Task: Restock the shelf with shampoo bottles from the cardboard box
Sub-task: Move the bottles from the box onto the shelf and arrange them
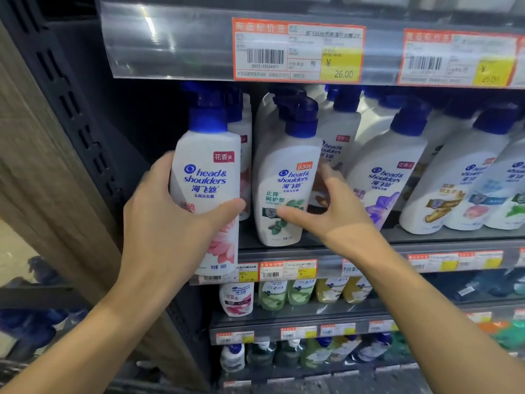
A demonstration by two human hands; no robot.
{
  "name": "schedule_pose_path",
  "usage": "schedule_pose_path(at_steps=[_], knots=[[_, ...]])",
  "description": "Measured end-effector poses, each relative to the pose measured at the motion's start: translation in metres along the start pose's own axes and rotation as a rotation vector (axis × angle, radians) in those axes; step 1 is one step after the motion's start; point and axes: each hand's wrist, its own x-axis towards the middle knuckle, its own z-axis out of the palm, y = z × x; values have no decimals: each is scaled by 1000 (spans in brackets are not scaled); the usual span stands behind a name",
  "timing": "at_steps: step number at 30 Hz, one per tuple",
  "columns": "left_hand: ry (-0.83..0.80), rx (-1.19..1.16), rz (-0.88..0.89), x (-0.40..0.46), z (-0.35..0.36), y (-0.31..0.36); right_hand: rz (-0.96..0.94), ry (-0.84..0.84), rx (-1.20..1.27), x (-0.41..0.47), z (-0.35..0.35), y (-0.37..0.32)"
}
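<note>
A white shampoo bottle with a blue pump and pink flower label [206,177] is held upright in my left hand [167,223], in front of the left end of the shelf [312,253]. My right hand [332,206] reaches toward the row with fingers spread, its thumb touching a leaning green-label bottle [284,191]. Further right stand a purple-label bottle [383,177] and several other white bottles. The cardboard box is not in view.
A price-tag rail with orange and yellow labels [297,51] runs just above the bottles. Lower shelves [284,317] hold smaller bottles. A dark perforated shelf upright [74,115] and a wooden panel [34,172] border the left side.
</note>
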Motion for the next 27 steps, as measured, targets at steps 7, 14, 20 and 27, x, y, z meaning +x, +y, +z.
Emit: schedule_pose_path(at_steps=[7, 14, 20, 27], knots=[[52, -20, -5, 15, 20, -1, 171, -248, -520, -28, 26, 34], [95, -69, -56, 18, 39, -14, 42, -199, -768, -31, 40, 44], [93, -80, -26, 13, 50, -29, 72, -157, -779, -29, 46, 47], [-60, 14, -75, 7, 41, -46, 68, -141, -771, -29, 46, 44]])
